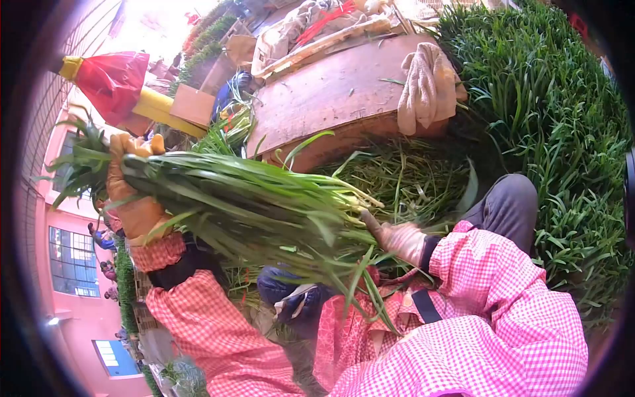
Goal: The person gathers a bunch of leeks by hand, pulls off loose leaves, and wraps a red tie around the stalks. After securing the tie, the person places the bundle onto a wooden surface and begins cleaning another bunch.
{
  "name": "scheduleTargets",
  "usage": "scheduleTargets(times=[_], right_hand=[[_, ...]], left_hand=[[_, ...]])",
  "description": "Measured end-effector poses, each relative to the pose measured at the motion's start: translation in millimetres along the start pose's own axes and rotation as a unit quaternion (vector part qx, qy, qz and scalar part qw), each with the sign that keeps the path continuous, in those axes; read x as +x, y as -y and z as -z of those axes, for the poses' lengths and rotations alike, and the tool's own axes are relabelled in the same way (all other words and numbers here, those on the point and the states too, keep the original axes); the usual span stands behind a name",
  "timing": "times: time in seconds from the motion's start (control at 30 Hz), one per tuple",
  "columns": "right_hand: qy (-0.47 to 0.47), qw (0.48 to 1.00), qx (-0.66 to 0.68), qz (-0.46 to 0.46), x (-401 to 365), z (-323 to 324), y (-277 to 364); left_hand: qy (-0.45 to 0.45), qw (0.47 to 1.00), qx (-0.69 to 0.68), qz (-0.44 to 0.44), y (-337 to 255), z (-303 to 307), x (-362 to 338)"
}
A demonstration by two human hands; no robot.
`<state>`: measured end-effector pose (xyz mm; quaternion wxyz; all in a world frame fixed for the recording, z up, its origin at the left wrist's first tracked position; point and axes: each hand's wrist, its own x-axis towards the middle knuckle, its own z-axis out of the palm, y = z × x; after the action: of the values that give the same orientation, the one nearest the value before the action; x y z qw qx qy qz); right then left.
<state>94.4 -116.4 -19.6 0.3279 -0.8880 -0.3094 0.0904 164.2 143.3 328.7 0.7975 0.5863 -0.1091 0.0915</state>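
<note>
A thick bunch of long, flat-leaved greens [245,198] with pale stalk ends stretches across the middle of the view, in the air over my lap. Toward its leafy end, my left hand [135,188], in an orange-tan glove, is closed around it. My right hand [400,239], in a pale glove with a dark fingertip, is at the stalk ends, with curled fingers touching the stalks. Some leaves [374,294] dangle loose below this hand. Part of the right fingers is hidden behind stalks and slightly blurred.
A wooden board [324,92] with a cloth glove [426,86] over its edge stands ahead. Loose leaves [403,178] litter the ground before it. Tall stacked greens [542,112] line the right side. A red bag [112,83] hangs on a yellow post at left; people are farther back.
</note>
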Motion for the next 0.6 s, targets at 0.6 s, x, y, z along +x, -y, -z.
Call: scheduleTargets(times=[0.6], right_hand=[[0.333, 0.9, -0.222, -0.169, -27.6, -32.6, -54.4]], left_hand=[[0.091, 0.994, -0.029, -0.058, -19.9, 18.6, -11.5]])
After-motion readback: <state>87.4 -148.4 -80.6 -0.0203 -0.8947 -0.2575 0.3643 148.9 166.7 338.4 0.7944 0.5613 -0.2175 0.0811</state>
